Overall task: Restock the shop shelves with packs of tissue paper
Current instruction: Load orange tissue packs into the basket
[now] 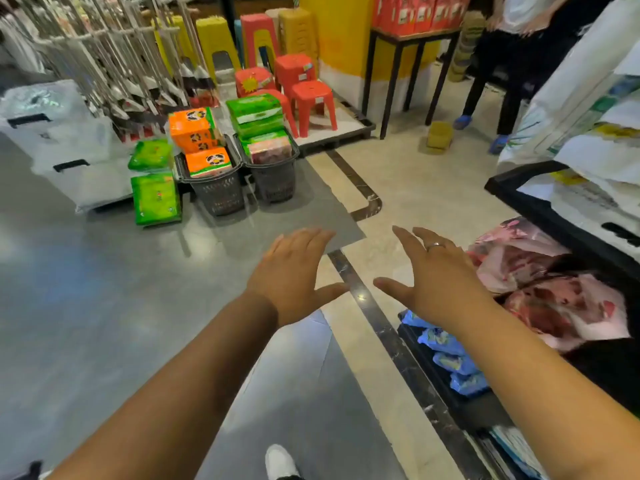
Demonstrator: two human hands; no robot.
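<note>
**Shop aisle: floor stock and two free hands**

Left hand and right hand: raised side by side over the floor, fingers spread, holding nothing.

Floor: grey tiles from 7 to 11 o'clock; beige marble toward 1 o'clock, edged by a dark border strip.

Tissue stock, 11 o'clock:
- orange packs heaped in one dark basket
- green packs stacked in a second basket just beside it
- two loose green packs on the tiles, touching the first basket's left side

Behind these, at 12 o'clock: red plastic stools and a rack of mops.

Shelving, 3 to 5 o'clock: pink packs above, blue packs below.

A person stands at 1 o'clock.
</note>
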